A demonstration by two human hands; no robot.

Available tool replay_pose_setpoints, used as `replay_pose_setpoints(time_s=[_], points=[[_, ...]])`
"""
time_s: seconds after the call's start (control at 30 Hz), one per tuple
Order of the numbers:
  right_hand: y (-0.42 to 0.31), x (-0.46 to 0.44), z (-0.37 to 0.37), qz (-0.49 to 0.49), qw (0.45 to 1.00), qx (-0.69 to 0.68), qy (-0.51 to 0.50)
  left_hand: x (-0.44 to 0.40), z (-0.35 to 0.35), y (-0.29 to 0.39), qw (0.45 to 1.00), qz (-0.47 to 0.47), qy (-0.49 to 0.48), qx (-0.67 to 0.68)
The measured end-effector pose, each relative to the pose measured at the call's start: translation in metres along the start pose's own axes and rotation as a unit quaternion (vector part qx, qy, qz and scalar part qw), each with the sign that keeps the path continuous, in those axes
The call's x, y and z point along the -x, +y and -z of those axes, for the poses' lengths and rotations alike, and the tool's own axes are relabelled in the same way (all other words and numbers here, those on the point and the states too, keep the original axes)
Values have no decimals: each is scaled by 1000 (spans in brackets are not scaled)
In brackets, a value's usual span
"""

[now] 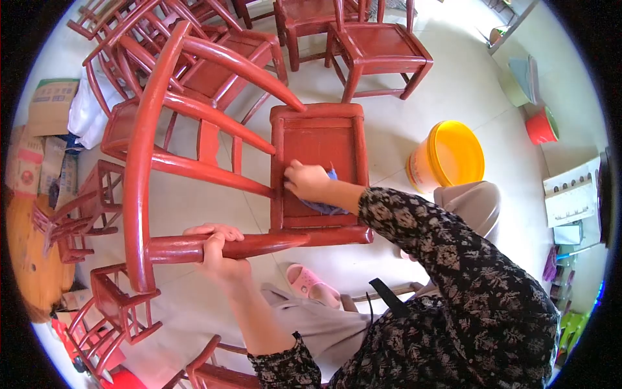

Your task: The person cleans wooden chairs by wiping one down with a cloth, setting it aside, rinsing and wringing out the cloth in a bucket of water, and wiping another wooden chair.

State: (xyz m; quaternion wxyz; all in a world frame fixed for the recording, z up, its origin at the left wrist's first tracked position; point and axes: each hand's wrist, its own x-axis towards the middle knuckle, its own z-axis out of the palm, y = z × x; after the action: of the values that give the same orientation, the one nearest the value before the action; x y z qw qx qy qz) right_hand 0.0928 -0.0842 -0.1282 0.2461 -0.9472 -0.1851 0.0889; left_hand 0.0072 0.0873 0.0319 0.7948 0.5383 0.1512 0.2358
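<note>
A red-brown wooden chair (327, 139) is in front of me, its seat in mid-view and its backrest reaching to the left. My left hand (223, 253) is wrapped round the near side post of the backrest. On the seat, my right hand (308, 181) has its fingers curled down over a blue cloth (324, 206). Part of the cloth shows beyond the hand and under the forearm; the rest is hidden.
A yellow bucket (457, 155) stands right of the chair. More red chairs (379, 52) are at the back, with others stacked at the upper left. Small chairs (123, 292) and cardboard boxes (52, 107) line the left. A red pot (541, 126) is by the right wall.
</note>
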Motion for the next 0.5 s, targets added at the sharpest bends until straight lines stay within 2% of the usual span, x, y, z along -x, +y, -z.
replay_pose_setpoints(time_s=[0.07, 0.13, 0.17, 0.23, 0.27, 0.3, 0.33, 0.4, 0.5], points=[[-1, 35, 8, 22, 1000, 6, -10, 0, 1, 0, 1000, 9, 5, -1], [6, 59, 14, 148, 988, 47, -10, -1, 1, 1, 1000, 20, 12, -3], [11, 62, 17, 147, 988, 45, -10, 0, 0, 2, 1000, 10, 10, -5], [32, 60, 28, 108, 979, 53, -162, 1, 0, 1, 1000, 6, 9, -11], [50, 52, 36, 135, 981, 92, -101, 1, -2, 1, 1000, -4, 8, -9], [57, 38, 53, 75, 982, 147, -89, 1, -2, 1, 1000, -14, 10, -8], [64, 28, 80, 30, 989, 133, -64, 0, -1, 0, 1000, -8, 14, -13], [91, 17, 100, -26, 975, 222, 11, -2, 0, -2, 1000, -16, 10, 0], [107, 26, 84, -45, 969, 242, 28, -2, 2, -2, 1000, -4, 14, -5]])
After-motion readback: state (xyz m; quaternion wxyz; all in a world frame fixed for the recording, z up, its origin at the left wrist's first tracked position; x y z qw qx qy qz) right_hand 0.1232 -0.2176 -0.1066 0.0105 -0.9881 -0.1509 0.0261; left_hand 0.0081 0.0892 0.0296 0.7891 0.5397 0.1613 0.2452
